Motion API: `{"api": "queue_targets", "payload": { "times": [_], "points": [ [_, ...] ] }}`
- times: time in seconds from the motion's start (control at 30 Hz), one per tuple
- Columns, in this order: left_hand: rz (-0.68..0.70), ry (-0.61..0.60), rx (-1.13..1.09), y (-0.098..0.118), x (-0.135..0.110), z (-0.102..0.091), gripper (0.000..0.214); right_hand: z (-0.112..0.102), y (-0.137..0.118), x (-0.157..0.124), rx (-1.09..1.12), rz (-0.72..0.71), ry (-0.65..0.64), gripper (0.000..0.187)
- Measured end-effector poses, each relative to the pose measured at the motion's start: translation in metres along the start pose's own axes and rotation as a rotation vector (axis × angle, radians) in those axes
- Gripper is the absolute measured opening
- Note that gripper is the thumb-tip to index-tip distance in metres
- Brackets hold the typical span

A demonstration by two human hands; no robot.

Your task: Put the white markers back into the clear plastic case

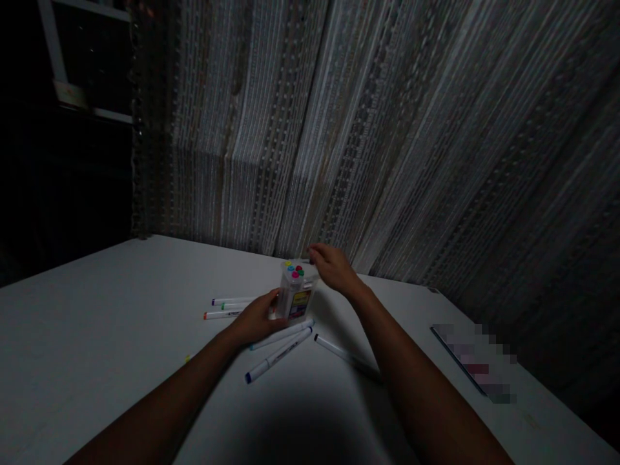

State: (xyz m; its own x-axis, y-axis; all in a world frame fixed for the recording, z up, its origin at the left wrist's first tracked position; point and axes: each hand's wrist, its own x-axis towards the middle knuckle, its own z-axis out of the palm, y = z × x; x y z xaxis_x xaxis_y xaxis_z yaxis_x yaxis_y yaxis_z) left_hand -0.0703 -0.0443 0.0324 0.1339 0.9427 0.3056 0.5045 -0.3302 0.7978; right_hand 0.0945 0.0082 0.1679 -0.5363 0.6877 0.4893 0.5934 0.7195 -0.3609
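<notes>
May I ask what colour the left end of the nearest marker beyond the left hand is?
Orange; the marker's left end shows in the head view.

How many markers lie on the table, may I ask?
6 clearly: purple, green, orange left of the case; teal, dark blue before it; black at front right. The yellow tip beside the left forearm may be another; more may be hidden.
</notes>
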Motion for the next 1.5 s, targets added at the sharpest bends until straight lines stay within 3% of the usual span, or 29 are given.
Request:
{"api": "queue_targets", "payload": {
  "times": [0.07, 0.13, 0.23, 0.37, 0.5, 0.63, 0.8, 0.97, 1.07, 1.2, 1.37, 1.5],
  "points": [
    [-0.008, -0.003, -0.003, 0.001, 0.000, 0.000, 0.062, 0.003, 0.013, -0.015, 0.066, 0.076, 0.135, 0.025],
    [-0.011, -0.004, -0.006, 0.000, 0.000, 0.000, 0.063, 0.014, 0.028, -0.035, 0.046, 0.192, 0.145, 0.024],
    [-0.007, -0.008, -0.016, -0.002, 0.000, 0.001, 0.063, 0.039, 0.049, -0.067, -0.054, 0.330, -0.075, 0.020],
    [-0.011, -0.010, -0.015, -0.002, 0.000, 0.001, 0.062, 0.060, 0.062, -0.093, -0.123, 0.406, -0.264, 0.022],
    [-0.009, -0.027, -0.045, 0.000, -0.001, 0.000, 0.062, 0.056, 0.060, -0.098, -0.129, 0.385, -0.393, 0.028],
    [-0.023, -0.032, -0.033, 0.000, 0.000, 0.001, 0.058, 0.050, 0.057, -0.099, -0.142, 0.413, -0.464, 0.014],
    [-0.025, -0.034, -0.017, -0.002, 0.000, 0.001, 0.064, 0.047, 0.058, -0.101, -0.156, 0.469, -0.469, 0.013],
    [-0.026, -0.040, -0.013, 0.001, -0.001, 0.000, 0.064, 0.048, 0.062, -0.102, -0.196, 0.438, -0.452, 0.011],
    [-0.034, -0.027, -0.016, 0.002, -0.001, 0.000, 0.064, 0.048, 0.066, -0.099, -0.155, 0.409, -0.328, 0.012],
    [-0.032, -0.017, -0.016, 0.002, 0.000, 0.000, 0.061, 0.034, 0.062, -0.088, 0.032, 0.364, 0.007, 0.018],
    [-0.038, -0.032, -0.025, 0.003, 0.000, -0.001, 0.062, -0.017, 0.033, -0.058, 0.355, 0.203, 0.503, 0.020],
    [-0.029, -0.026, -0.051, 0.003, 0.000, -0.001, 0.062, -0.050, 0.008, -0.026, 0.441, 0.021, 0.694, 0.022]
  ]
}}
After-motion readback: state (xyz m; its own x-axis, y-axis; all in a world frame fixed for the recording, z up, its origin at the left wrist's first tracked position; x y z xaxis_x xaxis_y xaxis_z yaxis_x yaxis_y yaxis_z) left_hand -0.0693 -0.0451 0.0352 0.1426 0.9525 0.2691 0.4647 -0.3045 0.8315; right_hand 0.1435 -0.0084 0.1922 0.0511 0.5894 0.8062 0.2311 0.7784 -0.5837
